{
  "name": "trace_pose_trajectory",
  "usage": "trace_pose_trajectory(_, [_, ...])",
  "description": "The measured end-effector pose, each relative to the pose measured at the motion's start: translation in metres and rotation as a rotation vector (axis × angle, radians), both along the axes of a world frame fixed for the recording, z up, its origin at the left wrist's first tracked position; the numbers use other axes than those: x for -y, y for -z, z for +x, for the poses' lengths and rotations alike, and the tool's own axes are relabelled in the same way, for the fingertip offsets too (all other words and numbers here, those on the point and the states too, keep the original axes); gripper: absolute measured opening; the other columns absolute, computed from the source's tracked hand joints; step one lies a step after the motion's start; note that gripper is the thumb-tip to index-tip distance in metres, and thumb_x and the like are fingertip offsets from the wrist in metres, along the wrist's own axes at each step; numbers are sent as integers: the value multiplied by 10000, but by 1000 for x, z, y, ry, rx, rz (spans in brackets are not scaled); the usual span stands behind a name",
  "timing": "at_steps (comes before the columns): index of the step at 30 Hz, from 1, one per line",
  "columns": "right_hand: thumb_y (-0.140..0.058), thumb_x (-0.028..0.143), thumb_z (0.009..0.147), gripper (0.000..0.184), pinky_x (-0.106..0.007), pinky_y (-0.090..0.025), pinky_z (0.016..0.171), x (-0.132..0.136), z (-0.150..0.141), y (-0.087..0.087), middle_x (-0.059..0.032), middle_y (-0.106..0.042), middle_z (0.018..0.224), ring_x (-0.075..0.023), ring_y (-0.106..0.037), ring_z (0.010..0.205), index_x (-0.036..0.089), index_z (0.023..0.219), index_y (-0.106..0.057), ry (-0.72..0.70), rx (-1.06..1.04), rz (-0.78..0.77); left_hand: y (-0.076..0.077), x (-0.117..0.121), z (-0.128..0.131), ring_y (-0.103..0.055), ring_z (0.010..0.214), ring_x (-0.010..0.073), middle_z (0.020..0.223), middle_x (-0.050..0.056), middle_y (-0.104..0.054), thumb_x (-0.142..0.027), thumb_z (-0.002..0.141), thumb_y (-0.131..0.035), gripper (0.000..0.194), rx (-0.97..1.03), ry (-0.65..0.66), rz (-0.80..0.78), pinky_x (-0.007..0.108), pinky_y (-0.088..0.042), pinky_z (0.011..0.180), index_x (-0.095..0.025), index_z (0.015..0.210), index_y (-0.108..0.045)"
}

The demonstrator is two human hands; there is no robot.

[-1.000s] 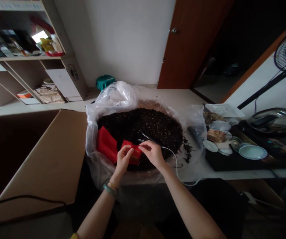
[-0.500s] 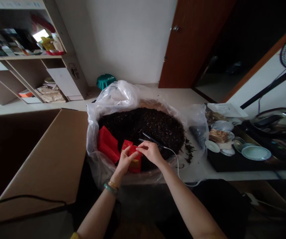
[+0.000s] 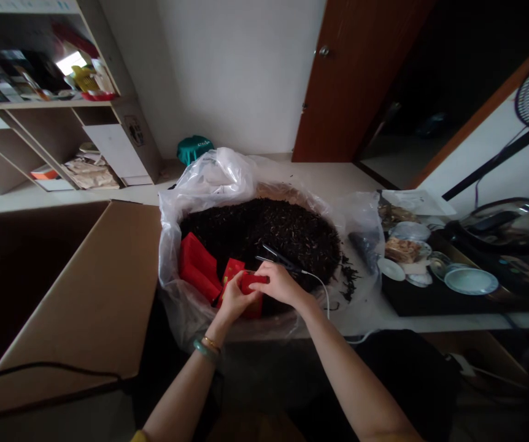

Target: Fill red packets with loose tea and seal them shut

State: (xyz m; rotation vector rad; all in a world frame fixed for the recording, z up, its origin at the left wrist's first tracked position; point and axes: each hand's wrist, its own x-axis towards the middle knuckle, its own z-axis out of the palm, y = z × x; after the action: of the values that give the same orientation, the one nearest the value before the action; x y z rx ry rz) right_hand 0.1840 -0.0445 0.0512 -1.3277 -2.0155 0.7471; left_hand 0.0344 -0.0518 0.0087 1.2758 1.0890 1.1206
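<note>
A big heap of dark loose tea leaves (image 3: 269, 230) lies in a clear plastic bag (image 3: 213, 178) on the table. Both my hands meet over its near edge. My left hand (image 3: 233, 299) and my right hand (image 3: 279, 283) are closed on one small red packet (image 3: 251, 282), pinching its top between the fingers. A stack of more red packets (image 3: 197, 267) lies on the tea to the left. A thin black tool with a white cord (image 3: 287, 263) rests on the tea just behind my right hand.
A large open cardboard box (image 3: 84, 288) stands at the left. To the right are small dishes (image 3: 469, 280), a bowl of snacks (image 3: 402, 248) and a kettle (image 3: 504, 224) on a dark tray. Shelves, a brown door and a fan stand behind.
My hands have drawn closer together on the red packet, and its top now sits folded or pressed between my fingers. Nothing else has moved.
</note>
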Motion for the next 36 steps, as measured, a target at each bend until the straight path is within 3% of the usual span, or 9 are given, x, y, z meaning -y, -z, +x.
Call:
trace_pose_trajectory(6, [-660, 235, 811, 178, -261, -425, 683, 0, -3, -5, -6, -512, 664, -140, -525, 693, 181, 653, -721, -143, 220, -31, 3, 0, 0, -596, 728, 135, 828, 8, -672, -179, 582, -714, 339, -111, 82, 126, 208, -454, 673, -171, 902, -604])
trace_pose_trajectory(10, [-712, 215, 764, 35, -268, -437, 726, 4, -1, -4, -20, -577, 780, -147, -559, 756, 198, 772, -742, -74, 123, 6, 4, 0, 0, -596, 760, 139, 871, 16, -655, -213, 595, -721, 341, -108, 52, 148, 213, -454, 691, -173, 906, -585])
trace_pose_trajectory(14, [-732, 214, 743, 99, -256, -424, 681, 6, 2, -6, -28, -615, 816, -143, -574, 733, 196, 840, -737, 40, 126, 18, 4, 0, 0, -589, 718, 140, 832, 14, -652, -295, 611, -746, 388, -135, 38, 114, 220, -452, 662, -172, 937, -577])
trace_pose_trajectory(16, [-719, 238, 759, 54, -254, -398, 645, 6, 3, -8, -23, -607, 740, -147, -565, 707, 194, 729, -730, 19, 220, 19, 3, 0, 0, -593, 724, 146, 815, 11, -658, -299, 611, -750, 376, -161, 25, 124, 228, -454, 682, -174, 926, -589])
trace_pose_trajectory(18, [-693, 257, 786, 162, -250, -374, 616, 5, 2, -12, -19, -593, 681, -147, -556, 683, 196, 636, -709, -29, 293, 11, 2, 1, 0, -599, 740, 151, 804, 6, -662, -291, 601, -757, 346, -174, 12, 135, 233, -455, 708, -178, 890, -603])
trace_pose_trajectory(23, [-607, 246, 854, 223, -248, -379, 619, 1, 0, -11, -29, -594, 692, -145, -565, 684, 190, 667, -715, -83, 349, 21, 0, 0, 0, -611, 736, 148, 779, -4, -674, -261, 561, -776, 360, -112, -10, 84, 233, -459, 712, -178, 877, -626])
trace_pose_trajectory(30, [-669, 308, 796, 153, -250, -442, 617, -3, 3, 13, -17, -645, 708, -140, -588, 631, 190, 701, -689, 101, -61, 115, 6, 0, -3, -596, 617, 126, 707, 8, -675, -465, 658, -727, 379, 187, 19, -174, 217, -454, 579, -127, 814, -659])
trace_pose_trajectory(33, [-709, 324, 746, 150, -253, -470, 619, -5, 1, 19, 6, -661, 683, -146, -607, 619, 195, 819, -685, 200, -233, 72, 10, -1, -5, -578, 546, 110, 654, 5, -667, -490, 652, -738, 402, 270, 27, -244, 212, -447, 531, -114, 775, -662])
trace_pose_trajectory(36, [-719, 316, 726, 166, -252, -476, 613, -7, 0, 20, 5, -672, 658, -146, -613, 607, 185, 825, -692, 206, -271, 15, 11, -2, -5, -574, 517, 105, 616, -4, -660, -467, 618, -773, 393, 325, 1, -276, 216, -464, 525, -114, 748, -661])
